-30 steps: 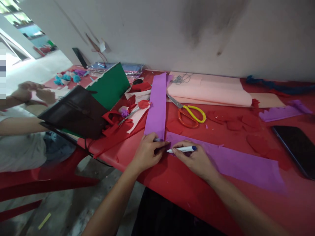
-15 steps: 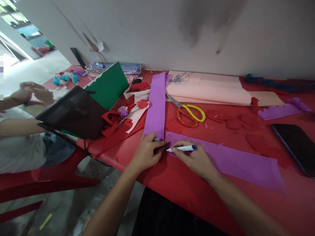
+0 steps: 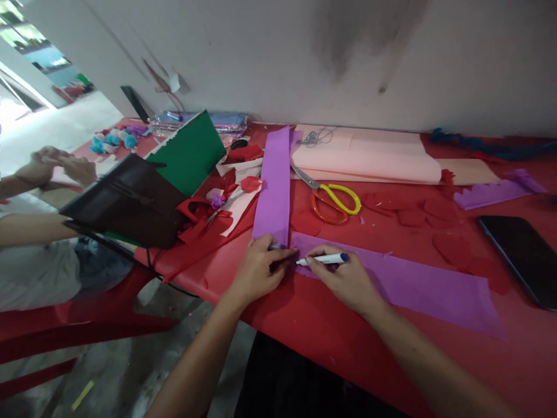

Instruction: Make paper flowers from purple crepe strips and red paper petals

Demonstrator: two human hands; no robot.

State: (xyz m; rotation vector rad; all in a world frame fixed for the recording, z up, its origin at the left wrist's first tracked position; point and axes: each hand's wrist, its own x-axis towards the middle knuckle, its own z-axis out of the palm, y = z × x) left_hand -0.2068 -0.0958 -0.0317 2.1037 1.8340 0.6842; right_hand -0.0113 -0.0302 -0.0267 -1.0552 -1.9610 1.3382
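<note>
My right hand (image 3: 342,276) pinches a white marker (image 3: 328,259) with a dark blue end. Its tip points left, close to the left end of a purple crepe paper strip (image 3: 429,284) lying across the red table. My left hand (image 3: 263,264) is closed, with a small blue-grey marker cap (image 3: 274,247) tucked in its fingers. Its index finger reaches onto the strip's left end, beside the marker tip. A second purple strip (image 3: 273,180) runs away from me above my left hand. Scissors (image 3: 333,200) with one yellow and one orange handle lie beyond my right hand.
Folded pale pink paper (image 3: 369,154) lies by the wall. A phone (image 3: 520,258) rests at the right, near red paper petals (image 3: 411,216). At the left stand a dark brown bag (image 3: 130,200) and a green board (image 3: 189,154); beyond them are another person's hands (image 3: 63,165).
The view has shifted slightly. The marker tip has moved a little to the right, away from my left index finger. My left hand stays in place.
</note>
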